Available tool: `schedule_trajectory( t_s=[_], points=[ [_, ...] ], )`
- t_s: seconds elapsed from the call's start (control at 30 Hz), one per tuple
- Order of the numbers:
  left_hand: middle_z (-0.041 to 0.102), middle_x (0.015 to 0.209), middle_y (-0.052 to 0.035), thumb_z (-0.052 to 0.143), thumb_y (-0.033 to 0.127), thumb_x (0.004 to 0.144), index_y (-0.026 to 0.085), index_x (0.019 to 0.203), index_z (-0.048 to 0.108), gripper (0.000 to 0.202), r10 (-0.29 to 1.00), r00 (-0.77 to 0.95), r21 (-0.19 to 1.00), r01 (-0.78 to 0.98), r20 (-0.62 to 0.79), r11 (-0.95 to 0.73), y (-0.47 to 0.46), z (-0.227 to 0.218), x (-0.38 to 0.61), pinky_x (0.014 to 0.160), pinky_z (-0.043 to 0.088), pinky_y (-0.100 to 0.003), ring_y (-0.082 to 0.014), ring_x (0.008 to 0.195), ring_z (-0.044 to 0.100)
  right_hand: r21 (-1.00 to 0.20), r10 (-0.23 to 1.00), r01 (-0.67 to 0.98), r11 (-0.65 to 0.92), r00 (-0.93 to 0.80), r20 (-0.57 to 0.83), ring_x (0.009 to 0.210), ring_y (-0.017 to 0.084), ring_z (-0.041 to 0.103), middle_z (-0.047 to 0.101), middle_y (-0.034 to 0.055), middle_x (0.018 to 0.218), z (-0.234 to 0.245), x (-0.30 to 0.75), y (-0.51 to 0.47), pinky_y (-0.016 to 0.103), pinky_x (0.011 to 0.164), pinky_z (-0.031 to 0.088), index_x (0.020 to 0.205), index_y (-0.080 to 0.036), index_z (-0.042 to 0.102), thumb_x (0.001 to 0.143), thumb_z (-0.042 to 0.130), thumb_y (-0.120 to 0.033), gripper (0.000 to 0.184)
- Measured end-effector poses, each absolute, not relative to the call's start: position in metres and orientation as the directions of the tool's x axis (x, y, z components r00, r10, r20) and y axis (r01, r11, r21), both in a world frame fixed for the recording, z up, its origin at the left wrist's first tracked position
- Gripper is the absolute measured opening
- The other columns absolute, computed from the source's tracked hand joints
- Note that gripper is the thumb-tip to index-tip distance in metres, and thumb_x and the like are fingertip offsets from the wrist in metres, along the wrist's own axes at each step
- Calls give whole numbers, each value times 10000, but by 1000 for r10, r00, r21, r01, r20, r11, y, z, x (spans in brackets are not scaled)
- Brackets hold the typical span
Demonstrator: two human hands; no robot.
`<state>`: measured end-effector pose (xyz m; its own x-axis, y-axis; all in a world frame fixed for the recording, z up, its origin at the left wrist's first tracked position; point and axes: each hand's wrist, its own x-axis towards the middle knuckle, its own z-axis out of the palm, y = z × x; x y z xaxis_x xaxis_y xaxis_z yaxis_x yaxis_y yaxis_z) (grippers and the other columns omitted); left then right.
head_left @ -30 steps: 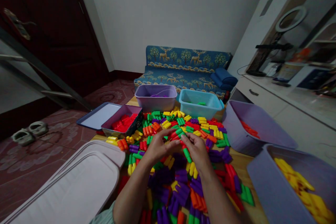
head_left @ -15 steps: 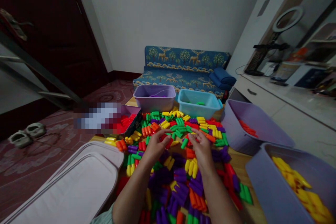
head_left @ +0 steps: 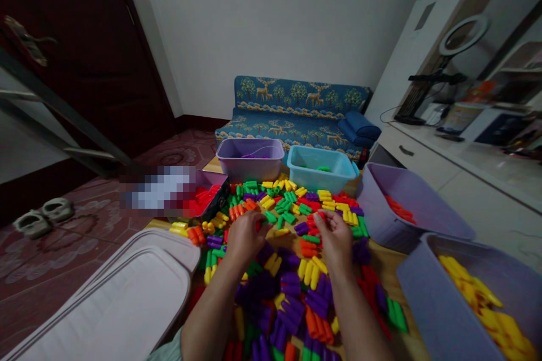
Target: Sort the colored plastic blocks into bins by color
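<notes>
A heap of short plastic blocks (head_left: 292, 293) in red, green, yellow, purple and orange covers the wooden board in front of me. My left hand (head_left: 244, 235) hovers over the middle of the heap with its fingers curled; a bit of a red block (head_left: 258, 226) shows under the fingertips. A little to its right, my right hand (head_left: 337, 235) is also curled and pinches a red block (head_left: 318, 216) at its fingertips. Loose green blocks (head_left: 284, 216) lie between the two hands.
A purple bin (head_left: 249, 164) and a teal bin (head_left: 318, 179) stand behind the heap. To the right are a lilac bin (head_left: 417, 220) with red pieces and another (head_left: 432, 299) with yellow ones. A box of red blocks (head_left: 206, 197) sits left, a white lid (head_left: 118, 299) near left.
My hands, which met over the red and green blocks, have drawn apart, the left one leftward and the right one rightward. Green blocks now lie loose between them.
</notes>
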<state>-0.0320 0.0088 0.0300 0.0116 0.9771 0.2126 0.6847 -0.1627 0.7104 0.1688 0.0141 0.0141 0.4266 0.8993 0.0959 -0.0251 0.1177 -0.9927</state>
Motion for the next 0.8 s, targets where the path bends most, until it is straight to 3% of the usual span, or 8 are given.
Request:
schedule_trajectory(
  t_s=[0.07, 0.13, 0.27, 0.37, 0.43, 0.63, 0.73, 0.8],
  points=[
    [691, 992, -100, 623, 319, 781, 200, 1080, 698, 331, 967, -51, 693, 708, 248, -140, 10, 30, -35, 814, 438, -326, -255, 935, 629, -994, 890, -38, 104, 449, 76, 639, 177, 612, 687, 73, 793, 14, 173, 15, 258, 507, 462, 901, -144, 626, 617, 749, -505, 476],
    [684, 1054, -105, 606, 329, 799, 201, 1245, 610, 464, 976, -52, 791, 596, 210, -139, 11, 29, -33, 877, 434, -350, -259, 1001, 621, -995, 931, -68, 66, 363, 37, 577, 158, 592, 689, 62, 763, 14, 167, 13, 240, 459, 430, 926, -148, 618, 622, 747, -516, 495],
    [679, 1071, -114, 559, 426, 835, 171, 1220, 620, 466, 1000, 5, 995, 95, -28, 28, 12, 26, -26, 820, 484, -344, -237, 956, 639, -992, 984, -128, 13, 176, -10, 543, 146, 594, 678, 38, 718, 16, 140, 6, 243, 461, 462, 932, -149, 610, 618, 757, -513, 502],
    [681, 1020, -117, 565, 448, 828, 157, 1200, 617, 475, 977, 101, 935, -287, -189, 210, 12, 25, -25, 700, 517, -312, -197, 817, 653, -987, 991, -160, 16, 132, -6, 590, 158, 632, 683, 45, 780, 15, 127, 4, 273, 521, 516, 976, -146, 607, 618, 757, -492, 520],
    [677, 1009, -116, 600, 407, 809, 144, 1143, 635, 426, 967, 137, 870, -424, -213, 251, 12, 27, -26, 708, 526, -302, -179, 807, 651, -986, 996, -166, 18, 94, 3, 652, 174, 657, 691, 64, 856, 12, 124, 3, 289, 570, 536, 1026, -146, 605, 629, 753, -468, 532],
    [657, 962, -90, 601, 307, 795, 152, 969, 636, 235, 955, 24, 771, -584, -297, 255, 12, 45, -30, 694, 508, -254, -138, 770, 632, -968, 999, -245, -47, 13, -52, 871, 201, 661, 673, 88, 1081, 12, 101, 6, 306, 716, 541, 1166, -178, 590, 637, 765, -399, 600],
    [636, 839, -51, 590, 304, 791, 163, 902, 603, 180, 955, -120, 766, -628, -270, 138, 14, 57, -39, 657, 497, -237, -122, 710, 611, -915, 990, -384, -122, -116, -83, 933, 201, 649, 665, 63, 1100, 28, 73, 17, 323, 799, 528, 1143, -194, 602, 645, 769, -360, 551],
    [618, 809, -31, 576, 341, 791, 180, 891, 581, 190, 940, -269, 785, -620, -210, -2, 17, 61, -52, 673, 507, -249, -125, 710, 609, -873, 977, -457, -169, -191, -90, 850, 179, 650, 678, 39, 990, 44, 50, 28, 320, 797, 524, 1069, -178, 623, 629, 784, -347, 498]
  ],
)
